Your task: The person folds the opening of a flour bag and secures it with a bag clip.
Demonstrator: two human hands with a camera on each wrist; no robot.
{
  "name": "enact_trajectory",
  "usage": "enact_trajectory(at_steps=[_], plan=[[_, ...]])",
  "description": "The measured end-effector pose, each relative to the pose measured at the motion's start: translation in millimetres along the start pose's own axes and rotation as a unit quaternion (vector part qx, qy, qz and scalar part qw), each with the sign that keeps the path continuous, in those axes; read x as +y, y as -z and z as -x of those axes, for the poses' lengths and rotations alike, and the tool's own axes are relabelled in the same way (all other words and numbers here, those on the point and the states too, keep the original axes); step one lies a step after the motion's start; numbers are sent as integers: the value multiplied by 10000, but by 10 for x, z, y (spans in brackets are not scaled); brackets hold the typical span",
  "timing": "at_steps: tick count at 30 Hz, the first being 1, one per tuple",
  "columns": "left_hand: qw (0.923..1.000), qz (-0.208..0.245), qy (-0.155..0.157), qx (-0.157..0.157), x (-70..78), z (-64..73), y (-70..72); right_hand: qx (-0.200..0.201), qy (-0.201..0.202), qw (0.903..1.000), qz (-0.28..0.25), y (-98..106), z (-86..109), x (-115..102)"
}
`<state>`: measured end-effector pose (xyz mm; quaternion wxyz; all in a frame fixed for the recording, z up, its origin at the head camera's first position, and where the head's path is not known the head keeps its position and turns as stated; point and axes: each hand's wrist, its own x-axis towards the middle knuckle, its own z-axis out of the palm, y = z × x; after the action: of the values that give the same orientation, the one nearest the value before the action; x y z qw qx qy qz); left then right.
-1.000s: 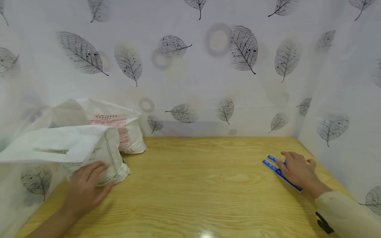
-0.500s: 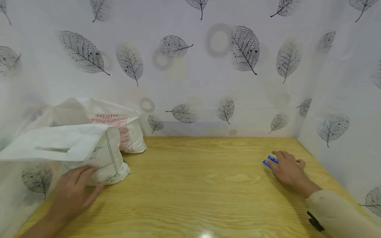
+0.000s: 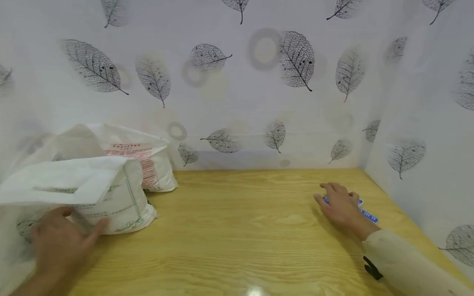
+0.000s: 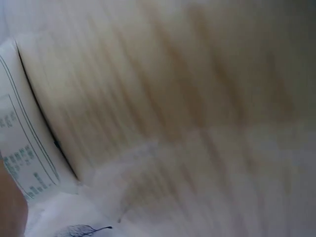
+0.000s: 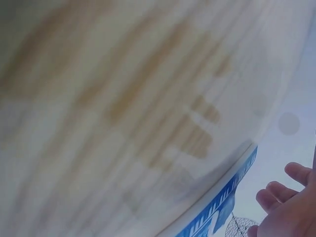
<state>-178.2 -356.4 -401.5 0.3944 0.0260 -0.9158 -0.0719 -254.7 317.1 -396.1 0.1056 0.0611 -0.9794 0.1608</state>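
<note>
Two white plastic bags stand at the left of the table in the head view. The front bag (image 3: 126,205) has green print and a cut-out handle flap folded over to the left; the rear bag (image 3: 161,168) bears red print. My left hand (image 3: 63,240), blurred, is at the front bag's lower left, thumb and fingers spread apart. In the left wrist view green print shows on the bag (image 4: 24,143). My right hand (image 3: 340,209) extends loosely over a flat blue piece (image 3: 370,216) with white marks, hiding its middle. The right wrist view shows its blue edge (image 5: 212,212) below the relaxed fingers (image 5: 269,200).
The wood-grain table (image 3: 237,230) ends at a white leaf-patterned curtain (image 3: 237,98) behind it. More of this curtain (image 3: 414,123) closes off the right side. A black item (image 3: 372,268) is by the right sleeve (image 3: 400,255).
My left hand has slid leftward along the front bag. My right hand has shifted left over the blue piece, whose right end now shows beyond the wrist. The head view has turned slightly.
</note>
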Motion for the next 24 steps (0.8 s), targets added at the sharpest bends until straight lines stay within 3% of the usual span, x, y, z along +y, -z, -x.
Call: enact_trajectory(at_steps=[2,4,8,12,15,18,22,24], plan=[[9977,-29,473,-491,-80,-19,11,-10,62,10000,8,-32,-23,-52],[9945,-34,679,-796,-156,-44,1,-4,92,9999,-84,-63,-46,-100],[9967,246,494,-602,-289,-95,-80,111,172,9995,-224,-115,-98,-192],[9959,778,329,-324,-338,-113,-218,272,436,9987,-3,-151,-154,-271],[9912,1162,430,-458,-322,-101,-298,308,642,9973,181,-179,-182,-317],[9816,1719,488,-672,-308,-105,-339,269,710,9968,240,-213,-203,-342],[9694,2100,715,-1048,-301,-105,-329,157,706,9969,292,-245,-248,-365],[9666,2069,852,-1248,-313,-99,-302,48,680,9973,274,-244,-270,-383]])
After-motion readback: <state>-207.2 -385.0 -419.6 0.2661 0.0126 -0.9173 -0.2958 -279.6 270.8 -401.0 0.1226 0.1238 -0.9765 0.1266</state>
